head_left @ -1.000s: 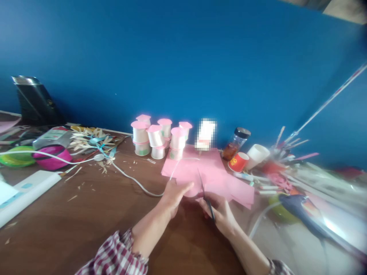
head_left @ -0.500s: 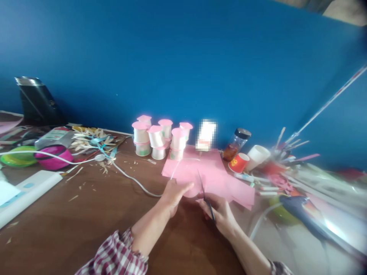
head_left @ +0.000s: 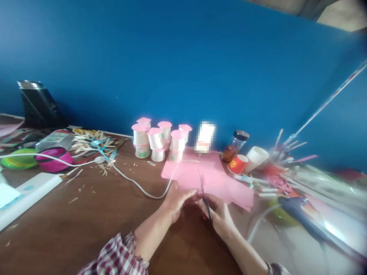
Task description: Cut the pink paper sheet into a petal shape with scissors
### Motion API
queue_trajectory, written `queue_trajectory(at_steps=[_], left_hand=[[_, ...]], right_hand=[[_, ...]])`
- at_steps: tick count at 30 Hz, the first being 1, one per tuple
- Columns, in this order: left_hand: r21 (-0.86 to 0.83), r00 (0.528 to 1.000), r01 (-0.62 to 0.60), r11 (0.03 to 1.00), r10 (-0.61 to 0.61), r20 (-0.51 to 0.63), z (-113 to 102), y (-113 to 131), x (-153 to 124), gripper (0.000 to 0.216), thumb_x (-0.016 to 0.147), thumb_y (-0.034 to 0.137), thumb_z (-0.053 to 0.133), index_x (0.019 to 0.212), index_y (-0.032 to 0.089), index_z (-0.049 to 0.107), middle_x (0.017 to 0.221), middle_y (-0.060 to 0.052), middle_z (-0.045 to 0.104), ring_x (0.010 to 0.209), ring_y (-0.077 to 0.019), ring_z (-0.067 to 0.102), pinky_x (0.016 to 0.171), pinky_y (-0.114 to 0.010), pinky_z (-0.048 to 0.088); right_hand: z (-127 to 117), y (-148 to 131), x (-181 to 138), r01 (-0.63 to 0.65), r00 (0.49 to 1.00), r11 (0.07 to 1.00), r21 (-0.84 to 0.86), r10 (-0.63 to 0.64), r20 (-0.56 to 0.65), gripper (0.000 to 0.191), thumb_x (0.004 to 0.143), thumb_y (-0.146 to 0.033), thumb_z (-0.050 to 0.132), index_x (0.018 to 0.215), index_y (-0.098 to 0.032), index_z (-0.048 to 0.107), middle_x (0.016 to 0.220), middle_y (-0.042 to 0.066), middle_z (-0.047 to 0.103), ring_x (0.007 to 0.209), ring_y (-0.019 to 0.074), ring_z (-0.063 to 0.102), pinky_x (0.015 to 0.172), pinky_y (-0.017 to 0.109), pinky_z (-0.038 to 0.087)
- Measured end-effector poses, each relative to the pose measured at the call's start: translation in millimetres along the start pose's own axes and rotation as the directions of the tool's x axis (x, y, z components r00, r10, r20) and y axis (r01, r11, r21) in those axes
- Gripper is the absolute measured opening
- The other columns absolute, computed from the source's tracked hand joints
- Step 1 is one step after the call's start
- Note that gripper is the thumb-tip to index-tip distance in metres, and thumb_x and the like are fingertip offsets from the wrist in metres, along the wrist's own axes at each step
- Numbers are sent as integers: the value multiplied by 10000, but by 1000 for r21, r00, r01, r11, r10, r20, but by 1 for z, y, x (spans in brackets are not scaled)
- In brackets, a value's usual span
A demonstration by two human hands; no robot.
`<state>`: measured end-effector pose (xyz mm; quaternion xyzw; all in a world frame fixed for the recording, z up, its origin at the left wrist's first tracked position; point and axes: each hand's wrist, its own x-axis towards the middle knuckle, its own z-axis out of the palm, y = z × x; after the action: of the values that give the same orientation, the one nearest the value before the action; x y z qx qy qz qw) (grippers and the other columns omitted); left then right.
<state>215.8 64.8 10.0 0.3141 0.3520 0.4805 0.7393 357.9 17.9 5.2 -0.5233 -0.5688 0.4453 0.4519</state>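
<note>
My right hand (head_left: 219, 214) is closed around dark-handled scissors (head_left: 208, 209), whose blades point away from me over the pink paper (head_left: 212, 173) on the table. To its left, my left hand (head_left: 177, 200) has its thumb reaching toward the scissors and pinches a small pink paper piece (head_left: 198, 194), mostly hidden by the fingers. The two hands nearly meet in front of the paper stack. Just beyond, several paper cups (head_left: 176, 145) stand stacked in pairs, with pink paper discs on top and between them.
At right are a jar with a dark lid (head_left: 235, 146), a red cup (head_left: 237, 164), a white cup (head_left: 257, 158) and a blue glue gun (head_left: 304, 212). A white cable (head_left: 137, 185) crosses the table (head_left: 109, 229) from the left, where a power strip (head_left: 31, 194) lies.
My left hand has shifted slightly right, closer to the scissors, and the pink piece is now more covered by fingers. My right hand keeps its hold on the scissors.
</note>
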Motion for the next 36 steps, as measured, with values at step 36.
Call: queue_trajectory(at_steps=[36], left_hand=[[-108,998,-1,994,-6,-65,11,-7,-4,257,606,218,734,792,75,627,670,-79,633,624,-200,615,590,-336,515]], right_hand=[[2,4,1,22,1000,999,50,-22,-2,343,780,-394,625,983,-118,635,538,-27,499,469,103,442,455,228,381]])
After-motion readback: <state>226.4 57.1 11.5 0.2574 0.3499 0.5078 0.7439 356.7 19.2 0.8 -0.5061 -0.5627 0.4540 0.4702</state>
